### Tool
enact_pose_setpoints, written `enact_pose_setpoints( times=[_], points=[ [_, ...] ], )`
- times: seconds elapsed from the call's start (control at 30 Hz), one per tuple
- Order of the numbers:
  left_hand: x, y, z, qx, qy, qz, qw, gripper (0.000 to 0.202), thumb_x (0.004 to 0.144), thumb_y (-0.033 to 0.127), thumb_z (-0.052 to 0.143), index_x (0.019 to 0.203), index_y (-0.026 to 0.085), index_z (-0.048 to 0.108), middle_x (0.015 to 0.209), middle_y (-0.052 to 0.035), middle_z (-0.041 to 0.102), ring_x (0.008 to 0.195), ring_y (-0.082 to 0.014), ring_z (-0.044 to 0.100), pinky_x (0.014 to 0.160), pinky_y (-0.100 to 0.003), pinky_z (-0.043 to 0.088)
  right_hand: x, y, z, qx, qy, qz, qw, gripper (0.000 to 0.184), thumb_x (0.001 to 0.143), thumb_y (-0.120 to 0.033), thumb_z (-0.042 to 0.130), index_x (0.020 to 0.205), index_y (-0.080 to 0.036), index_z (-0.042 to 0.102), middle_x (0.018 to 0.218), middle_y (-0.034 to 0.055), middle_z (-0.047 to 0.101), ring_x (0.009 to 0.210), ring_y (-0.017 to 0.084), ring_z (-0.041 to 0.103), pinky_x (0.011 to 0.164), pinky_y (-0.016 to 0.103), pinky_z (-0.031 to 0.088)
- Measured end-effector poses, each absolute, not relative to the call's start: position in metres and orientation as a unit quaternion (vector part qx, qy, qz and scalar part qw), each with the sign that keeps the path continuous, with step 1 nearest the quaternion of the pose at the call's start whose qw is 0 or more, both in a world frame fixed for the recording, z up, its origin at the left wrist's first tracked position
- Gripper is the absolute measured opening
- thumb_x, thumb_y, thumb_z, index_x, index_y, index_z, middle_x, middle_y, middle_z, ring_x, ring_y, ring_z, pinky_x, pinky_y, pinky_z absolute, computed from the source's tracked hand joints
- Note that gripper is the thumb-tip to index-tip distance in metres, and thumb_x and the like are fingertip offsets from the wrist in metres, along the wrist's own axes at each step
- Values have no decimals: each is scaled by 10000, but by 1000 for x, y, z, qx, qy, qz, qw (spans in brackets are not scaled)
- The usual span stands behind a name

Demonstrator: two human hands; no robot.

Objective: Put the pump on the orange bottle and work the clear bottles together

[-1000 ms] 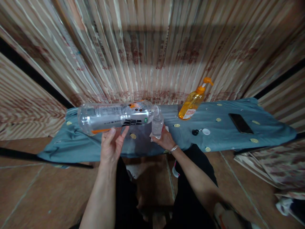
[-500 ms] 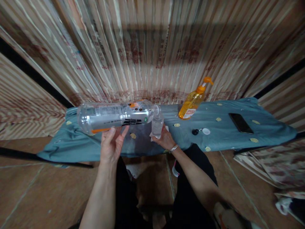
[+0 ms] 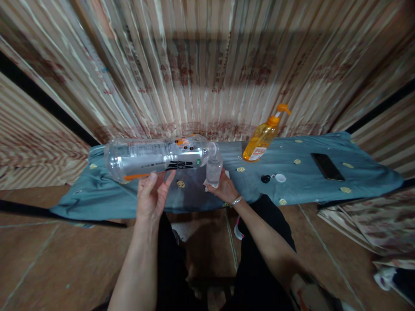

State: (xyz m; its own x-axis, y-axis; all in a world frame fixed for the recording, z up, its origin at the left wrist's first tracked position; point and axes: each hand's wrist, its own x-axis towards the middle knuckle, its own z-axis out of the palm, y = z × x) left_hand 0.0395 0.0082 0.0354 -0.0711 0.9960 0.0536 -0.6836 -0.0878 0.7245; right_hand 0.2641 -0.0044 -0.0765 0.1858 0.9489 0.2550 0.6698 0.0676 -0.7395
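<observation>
My left hand (image 3: 154,193) is closed on the underside of a large clear plastic bottle (image 3: 145,157) with a silver and orange label. The bottle lies on its side in the air, its neck pointing right. That neck meets the mouth of a small clear bottle (image 3: 214,170), which my right hand (image 3: 225,188) grips from the right, slightly tilted. Liquid seems to be in the small bottle; its level is hard to make out. Something white, like a tissue, shows between my right hand and the small bottle.
An orange pump bottle (image 3: 259,140) stands on the teal cloth (image 3: 301,183), right of my hands. Nearby lie a black cap (image 3: 266,179) and a white cap (image 3: 280,178). A dark phone (image 3: 327,166) is farther right. Striped curtains (image 3: 201,65) hang behind.
</observation>
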Motion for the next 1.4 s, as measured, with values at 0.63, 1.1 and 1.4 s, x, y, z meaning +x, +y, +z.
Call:
enact_pose_setpoints(
  times=[0.63,1.1,1.4],
  points=[
    [41,7,38,303,276,673,615,367,476,324,978,667,210,686,733,36,728,889,-209,730,924,-449,609,261,-7,-68,-672,-604,177,390,757,699,-305,757,1357,-152,416,1120,122,726,1023,309,724,892,418,582],
    [38,8,34,318,276,669,613,345,522,332,958,697,210,688,770,21,737,982,-238,720,987,-495,566,264,-5,-76,-663,-609,177,397,817,705,-335,759,1401,-135,382,1169,163,709,1074,347,707,918,468,570],
    [40,8,36,307,275,675,612,350,497,320,971,685,216,694,770,30,742,883,-183,722,956,-433,588,263,-4,-75,-663,-612,175,394,831,709,-331,759,1412,-129,365,1165,156,718,1056,332,719,907,445,582]
  ],
)
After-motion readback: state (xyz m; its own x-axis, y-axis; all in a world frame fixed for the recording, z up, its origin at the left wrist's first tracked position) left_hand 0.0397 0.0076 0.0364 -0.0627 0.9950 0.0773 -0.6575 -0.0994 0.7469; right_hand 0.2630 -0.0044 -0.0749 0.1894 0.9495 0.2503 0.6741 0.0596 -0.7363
